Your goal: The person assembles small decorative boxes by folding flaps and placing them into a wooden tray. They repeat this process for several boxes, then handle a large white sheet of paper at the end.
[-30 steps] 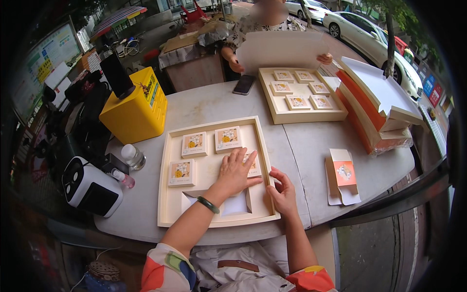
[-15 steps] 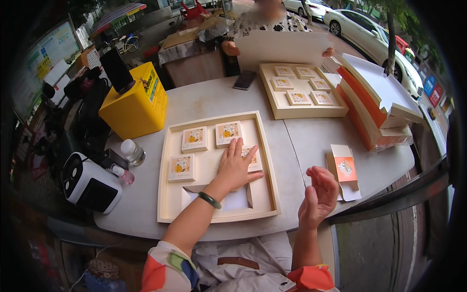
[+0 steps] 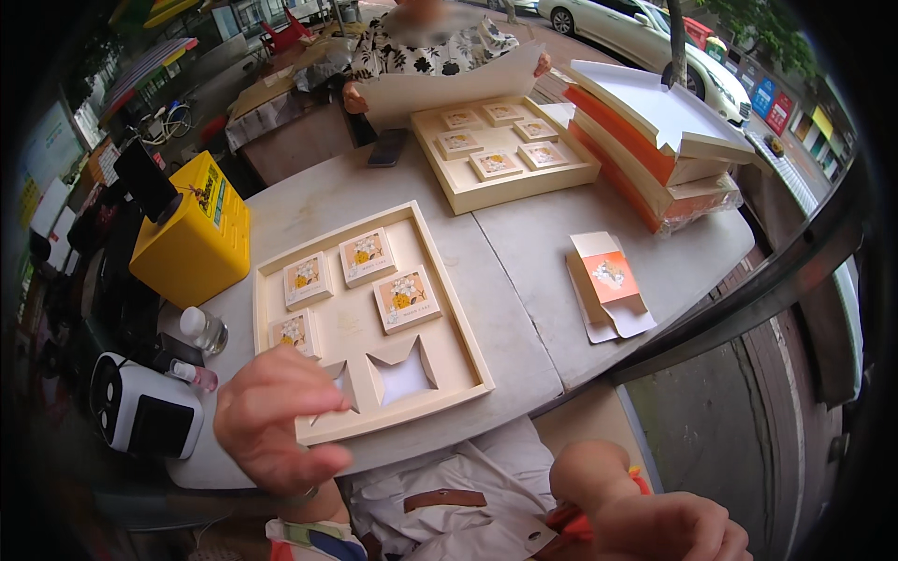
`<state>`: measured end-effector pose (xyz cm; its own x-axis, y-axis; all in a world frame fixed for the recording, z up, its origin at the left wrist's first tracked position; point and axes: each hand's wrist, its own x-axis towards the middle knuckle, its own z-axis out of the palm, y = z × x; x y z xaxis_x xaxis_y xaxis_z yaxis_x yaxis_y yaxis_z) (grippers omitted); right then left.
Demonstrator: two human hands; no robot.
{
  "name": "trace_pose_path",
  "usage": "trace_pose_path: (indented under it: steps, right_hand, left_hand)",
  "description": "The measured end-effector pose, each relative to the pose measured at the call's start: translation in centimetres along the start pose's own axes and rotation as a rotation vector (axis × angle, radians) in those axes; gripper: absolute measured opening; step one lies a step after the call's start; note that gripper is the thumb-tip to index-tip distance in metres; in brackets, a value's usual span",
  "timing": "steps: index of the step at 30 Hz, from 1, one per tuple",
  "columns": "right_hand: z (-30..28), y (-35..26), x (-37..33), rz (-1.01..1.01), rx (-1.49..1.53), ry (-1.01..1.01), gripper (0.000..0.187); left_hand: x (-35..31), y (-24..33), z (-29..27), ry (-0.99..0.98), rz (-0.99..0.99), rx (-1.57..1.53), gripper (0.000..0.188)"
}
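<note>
My left hand (image 3: 281, 416) is raised over the near left corner of a shallow cream box tray (image 3: 458, 341). Its thumb and bent index finger stand apart with nothing between them. Several small square boxes with a flower print sit in the tray, among them one small box (image 3: 408, 299) at its right side. Two cut-out slots show along the near side; one slot (image 3: 404, 374) has white beneath it, and my hand partly covers the other. At the lower right, away from the table top, is my right hand (image 3: 669, 524); its fingers bend downward and are partly cut off by the picture's edge.
An unfolded orange-and-white carton (image 3: 613, 280) lies on the right. Behind stand a second filled tray (image 3: 524, 192), a phone (image 3: 387, 148) and stacked orange boxes (image 3: 636, 154). A yellow box (image 3: 201, 234), a bottle (image 3: 204, 329) and a white device (image 3: 150, 411) line the left. Opposite, a person holds a large sheet (image 3: 449, 93).
My left hand has left the small box at the tray's right and drawn back toward the near left corner. My right hand has dropped to the lower right. The view has shifted.
</note>
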<state>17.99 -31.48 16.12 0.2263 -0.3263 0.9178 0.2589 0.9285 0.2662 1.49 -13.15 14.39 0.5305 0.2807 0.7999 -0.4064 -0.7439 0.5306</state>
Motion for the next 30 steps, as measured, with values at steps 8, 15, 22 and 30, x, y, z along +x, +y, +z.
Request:
trace_pose_path:
  steps: [8,15,22,30]
  right_hand:
    - [-4.0,-0.4,-6.6,0.358,-0.634,-0.312,0.023]
    - [-19.1,1.4,-11.4,0.891,-1.687,-0.776,0.063]
    - [-23.5,-0.7,-14.9,1.077,-1.907,-0.831,0.058]
    - [-23.7,-0.9,-15.0,0.93,-1.868,-0.789,0.035]
  left_hand:
    - [-2.2,9.9,-1.3,-0.746,0.302,-1.06,0.012]
    - [-5.9,11.4,0.1,-0.549,0.076,-1.038,0.016]
    - [-4.9,10.1,-0.6,-0.729,0.358,-0.884,0.028]
    - [-5.0,10.1,-0.9,-0.781,0.37,-0.875,0.032]
